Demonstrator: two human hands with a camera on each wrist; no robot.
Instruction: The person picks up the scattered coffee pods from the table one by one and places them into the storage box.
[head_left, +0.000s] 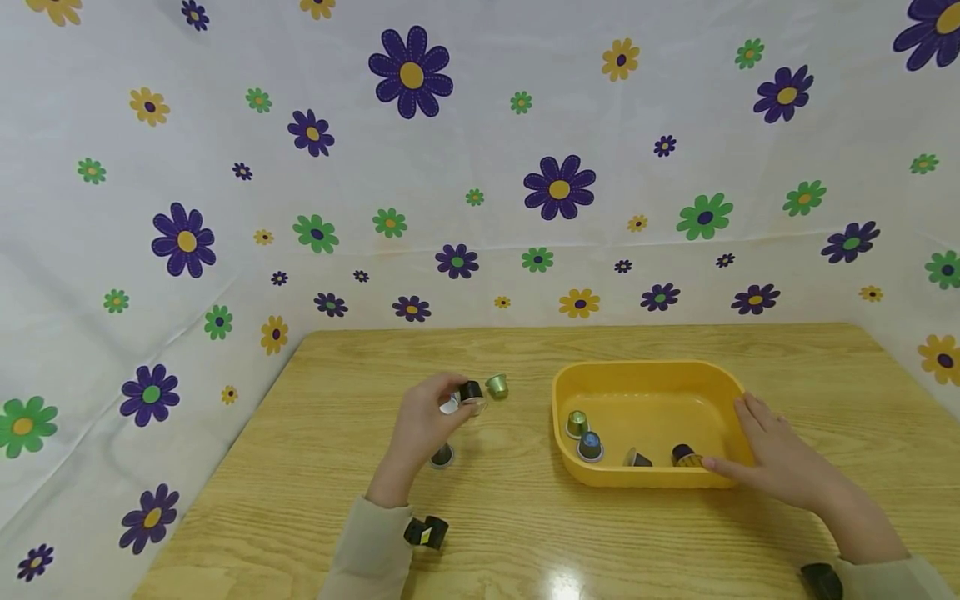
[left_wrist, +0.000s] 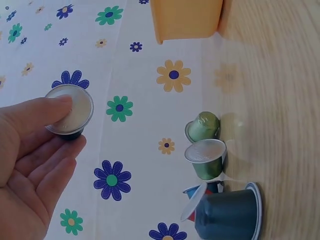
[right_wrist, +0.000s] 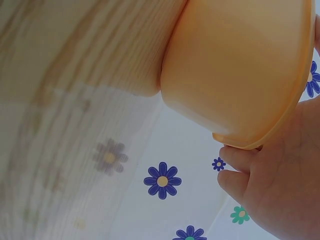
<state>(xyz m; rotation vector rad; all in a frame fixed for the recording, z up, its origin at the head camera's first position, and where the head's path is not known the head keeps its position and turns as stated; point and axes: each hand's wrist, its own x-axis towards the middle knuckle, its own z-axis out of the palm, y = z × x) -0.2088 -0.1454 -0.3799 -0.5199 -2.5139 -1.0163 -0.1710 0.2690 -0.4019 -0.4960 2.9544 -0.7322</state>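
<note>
My left hand [head_left: 423, 425] pinches a dark coffee capsule [head_left: 471, 392] between thumb and fingers, raised above the table. Its pale round lid faces the left wrist camera. Below that hand stands a dark capsule [head_left: 442, 456], and a light green capsule [head_left: 497, 385] lies just beyond the fingers. The left wrist view adds a green capsule [left_wrist: 207, 165] with its lid up. My right hand [head_left: 787, 458] holds the near right corner of a yellow tub [head_left: 645, 477], thumb over the front rim. Inside are a green capsule [head_left: 577, 423], a blue-topped capsule [head_left: 590, 446] and others.
In the tub, a capsule on its side [head_left: 639, 458] and a black capsule [head_left: 683, 454] lie along the front wall. The wooden table [head_left: 510, 542] meets a flower-print cloth [head_left: 480, 150] behind and at the sides.
</note>
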